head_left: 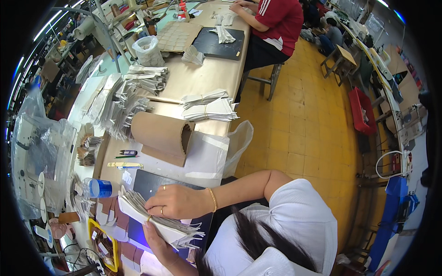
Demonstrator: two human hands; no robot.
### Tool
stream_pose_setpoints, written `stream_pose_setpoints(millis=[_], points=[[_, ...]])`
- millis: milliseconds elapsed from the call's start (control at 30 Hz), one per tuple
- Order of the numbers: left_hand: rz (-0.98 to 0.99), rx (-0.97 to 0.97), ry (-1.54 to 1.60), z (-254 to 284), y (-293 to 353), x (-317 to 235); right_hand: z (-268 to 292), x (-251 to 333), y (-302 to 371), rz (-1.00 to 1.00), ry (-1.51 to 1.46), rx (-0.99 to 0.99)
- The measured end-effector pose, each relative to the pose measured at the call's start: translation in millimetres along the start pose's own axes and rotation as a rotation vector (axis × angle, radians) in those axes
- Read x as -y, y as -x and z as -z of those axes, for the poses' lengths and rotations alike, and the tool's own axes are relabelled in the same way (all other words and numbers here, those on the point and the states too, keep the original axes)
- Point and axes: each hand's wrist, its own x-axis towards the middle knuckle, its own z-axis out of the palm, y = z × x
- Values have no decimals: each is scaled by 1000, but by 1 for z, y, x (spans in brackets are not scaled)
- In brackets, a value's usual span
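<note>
A thick bundle of white fabric strips (172,233), fanned and frayed at its near end, is held slanted over a dark board (146,181). A thin band goes round its middle. My right hand (174,201), with rings and a bracelet, closes over the bundle from above, fingers bent at the band. From below, my left hand (158,242) grips the bundle's underside, its thumb near the band and its other fingers mostly hidden. Left of the bundle lies a bottle with a blue label (99,188). Brown and white flat pieces (108,210) are spread beside it.
Beyond the board stand a curled brown cardboard sheet (159,131), more banded strip bundles (209,106), strip stacks (115,103) and a bag-lined container (148,49). A yellow-rimmed tray (115,257) sits lower left. A person in red (278,23) sits at the table's far end.
</note>
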Motion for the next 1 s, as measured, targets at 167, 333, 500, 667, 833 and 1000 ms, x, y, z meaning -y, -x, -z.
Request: stream_pose_setpoints(millis=[167, 333, 500, 667, 833, 1000], points=[[-154, -90, 17, -2, -5, 14, -8, -5, -2, -87, -209, 75], [-114, 117, 2, 25, -1, 17, -2, -14, 6, -193, -759, 218], [-45, 69, 3, 24, 10, 22, 11, -14, 6, -549, -1296, 374], [275, 413, -188, 53, 19, 0, 19, -32, -1, -445, -1065, 170], [414, 750, -553, 70, 11, 18, 83, -62, -5, -690, -835, -254], [273, 207, 103, 54, 27, 24, 53, -71, 15, -601, -38, 87]])
